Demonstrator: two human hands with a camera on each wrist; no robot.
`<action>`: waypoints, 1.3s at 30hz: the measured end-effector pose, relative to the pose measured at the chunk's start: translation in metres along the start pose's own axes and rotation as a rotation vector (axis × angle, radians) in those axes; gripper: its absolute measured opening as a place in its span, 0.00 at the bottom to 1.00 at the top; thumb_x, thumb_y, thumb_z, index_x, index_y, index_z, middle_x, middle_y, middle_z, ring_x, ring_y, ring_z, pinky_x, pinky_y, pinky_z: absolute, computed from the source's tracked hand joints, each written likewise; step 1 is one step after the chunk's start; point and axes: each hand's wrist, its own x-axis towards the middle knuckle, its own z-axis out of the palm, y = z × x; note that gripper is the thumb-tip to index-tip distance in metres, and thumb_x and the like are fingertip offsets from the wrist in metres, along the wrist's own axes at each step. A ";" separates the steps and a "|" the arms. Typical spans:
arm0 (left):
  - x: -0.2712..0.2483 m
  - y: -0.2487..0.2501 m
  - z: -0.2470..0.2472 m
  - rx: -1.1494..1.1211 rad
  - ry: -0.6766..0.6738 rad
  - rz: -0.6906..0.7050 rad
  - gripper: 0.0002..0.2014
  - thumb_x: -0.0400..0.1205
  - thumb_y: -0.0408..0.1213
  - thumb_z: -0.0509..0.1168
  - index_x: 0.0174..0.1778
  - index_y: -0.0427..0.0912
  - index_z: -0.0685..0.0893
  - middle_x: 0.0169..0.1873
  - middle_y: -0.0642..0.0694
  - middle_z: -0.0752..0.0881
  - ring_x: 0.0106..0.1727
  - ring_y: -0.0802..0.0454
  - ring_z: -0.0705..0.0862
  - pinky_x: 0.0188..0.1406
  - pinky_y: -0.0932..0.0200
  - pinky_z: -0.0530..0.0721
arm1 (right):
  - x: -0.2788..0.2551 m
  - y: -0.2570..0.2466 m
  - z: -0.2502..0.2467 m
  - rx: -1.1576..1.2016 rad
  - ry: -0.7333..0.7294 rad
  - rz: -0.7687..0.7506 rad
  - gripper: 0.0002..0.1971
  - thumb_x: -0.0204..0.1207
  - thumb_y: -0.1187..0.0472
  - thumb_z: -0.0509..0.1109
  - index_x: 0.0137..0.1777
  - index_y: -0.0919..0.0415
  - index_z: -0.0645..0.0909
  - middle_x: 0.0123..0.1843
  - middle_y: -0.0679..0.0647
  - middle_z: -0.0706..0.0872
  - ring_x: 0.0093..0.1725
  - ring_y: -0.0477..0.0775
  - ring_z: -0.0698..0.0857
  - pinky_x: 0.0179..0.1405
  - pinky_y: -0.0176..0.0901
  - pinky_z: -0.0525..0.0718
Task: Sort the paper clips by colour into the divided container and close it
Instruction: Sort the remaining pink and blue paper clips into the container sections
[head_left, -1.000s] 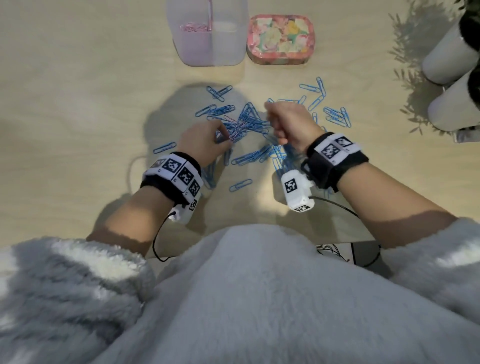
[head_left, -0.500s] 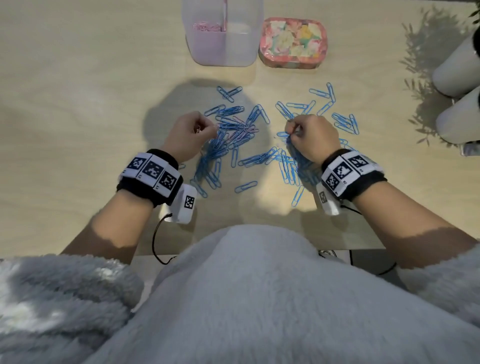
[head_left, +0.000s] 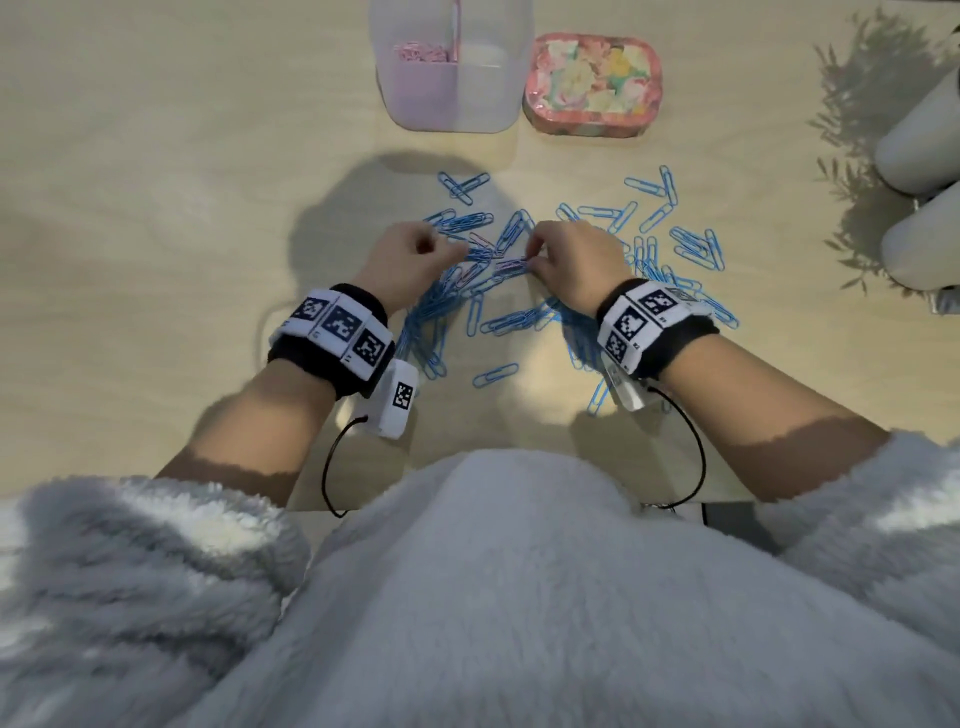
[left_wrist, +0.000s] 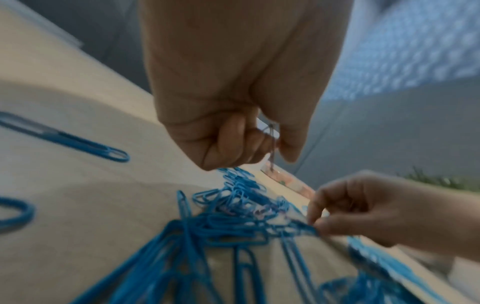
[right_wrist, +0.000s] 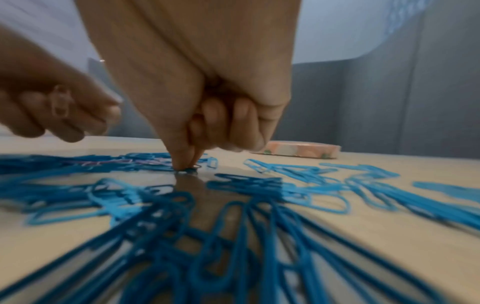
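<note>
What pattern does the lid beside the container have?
The lid has a floral pattern in pink, yellow and white; the head view shows it best.

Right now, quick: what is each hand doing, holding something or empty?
Left hand: fingers curled, holding a pink paper clip.
Right hand: thumb and forefinger pinching at the clip pile; which clip cannot be told.

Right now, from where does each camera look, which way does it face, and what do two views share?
Head: looks forward and down at the table, divided container, both forearms and the grey sleeves.
Left wrist: under the left hand, along its curled fingers, which hold a pink clip.
Right wrist: under the right hand, low over the blue clips.
Shared: both wrist views show the opposite hand and the floral lid.
</note>
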 end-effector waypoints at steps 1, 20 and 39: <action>0.002 -0.002 0.002 0.076 0.001 0.043 0.13 0.78 0.42 0.67 0.31 0.46 0.73 0.25 0.50 0.73 0.27 0.53 0.73 0.30 0.61 0.70 | -0.002 0.006 -0.002 0.034 0.012 0.014 0.07 0.76 0.58 0.63 0.49 0.57 0.81 0.51 0.60 0.87 0.55 0.64 0.83 0.49 0.49 0.76; 0.006 0.005 -0.001 0.294 -0.163 0.083 0.10 0.80 0.32 0.58 0.32 0.42 0.72 0.27 0.47 0.73 0.32 0.50 0.70 0.27 0.63 0.66 | 0.112 -0.076 -0.112 1.281 -0.079 0.229 0.13 0.77 0.73 0.53 0.35 0.63 0.74 0.28 0.55 0.72 0.21 0.48 0.73 0.21 0.35 0.73; 0.081 0.088 -0.080 -0.431 0.195 0.033 0.13 0.80 0.24 0.61 0.29 0.37 0.78 0.18 0.50 0.82 0.16 0.63 0.79 0.21 0.71 0.82 | 0.084 -0.066 -0.099 1.201 0.133 0.182 0.13 0.78 0.71 0.58 0.34 0.59 0.75 0.32 0.56 0.78 0.29 0.49 0.75 0.24 0.33 0.70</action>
